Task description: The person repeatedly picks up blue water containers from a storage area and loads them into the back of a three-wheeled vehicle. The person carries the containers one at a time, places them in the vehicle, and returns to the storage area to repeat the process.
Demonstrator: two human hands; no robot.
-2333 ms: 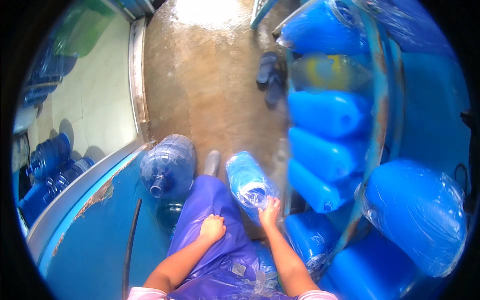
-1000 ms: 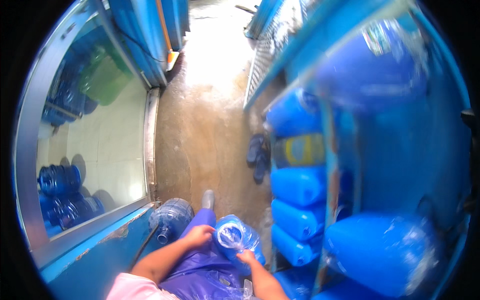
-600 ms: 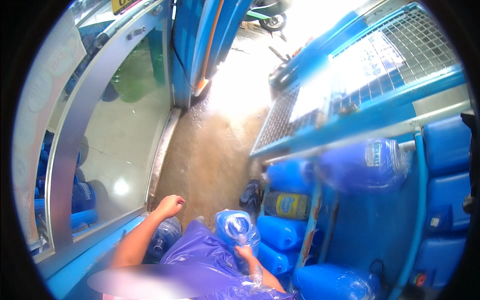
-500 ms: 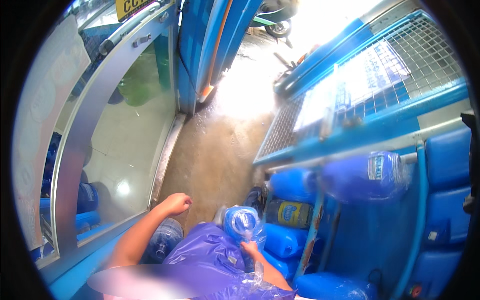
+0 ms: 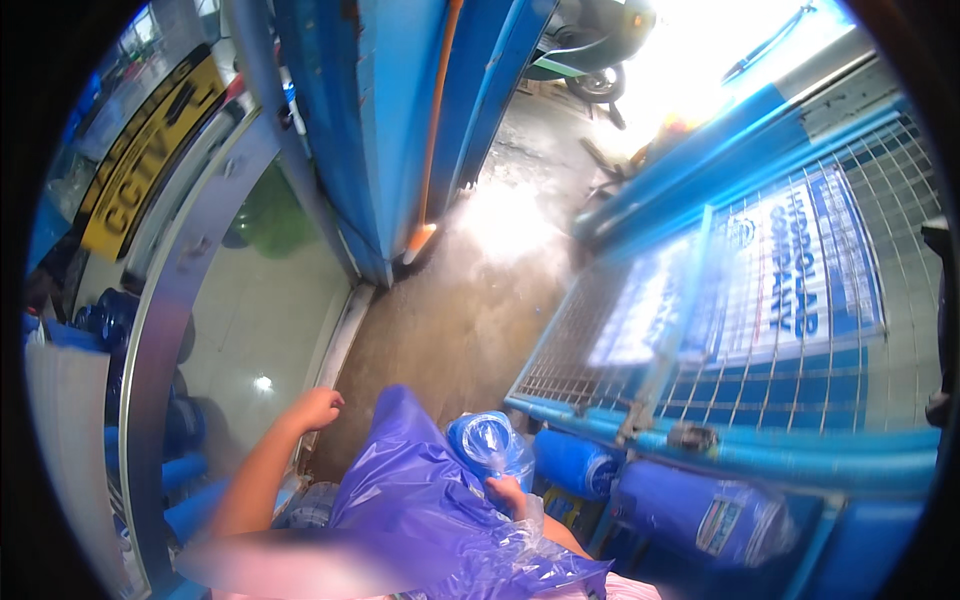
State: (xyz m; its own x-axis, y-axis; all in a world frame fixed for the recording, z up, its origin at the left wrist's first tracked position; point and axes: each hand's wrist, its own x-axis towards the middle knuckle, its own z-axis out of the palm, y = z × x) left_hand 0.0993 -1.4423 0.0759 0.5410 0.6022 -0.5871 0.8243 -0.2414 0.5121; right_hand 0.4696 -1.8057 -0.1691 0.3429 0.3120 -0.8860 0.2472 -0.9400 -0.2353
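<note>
My right hand (image 5: 507, 492) is closed on the gathered clear plastic at the top of a blue water container (image 5: 478, 436). The container hangs in that wrap beside my right leg. My left hand (image 5: 318, 408) swings out at the left, its fingers curled in with nothing visible in them. It is nearest to the glass door. Between my arms a shiny purple plastic apron (image 5: 400, 480) covers my front and legs. A clear jug (image 5: 312, 505) shows partly behind my left forearm.
At right stands a blue-framed wire mesh gate (image 5: 720, 400) with printed sheets on it. Below it lie a blue container (image 5: 575, 463) and a purple-blue wrapped jug (image 5: 690, 512). A metal-framed glass door (image 5: 165, 330) is at left. Wet concrete floor (image 5: 450, 310) leads to a motorcycle (image 5: 595, 80).
My view has moved forward and turned, bringing the gate closer. A leg under the apron has come forward. The wrapped container stays in my right hand. Less of the clear jug shows.
</note>
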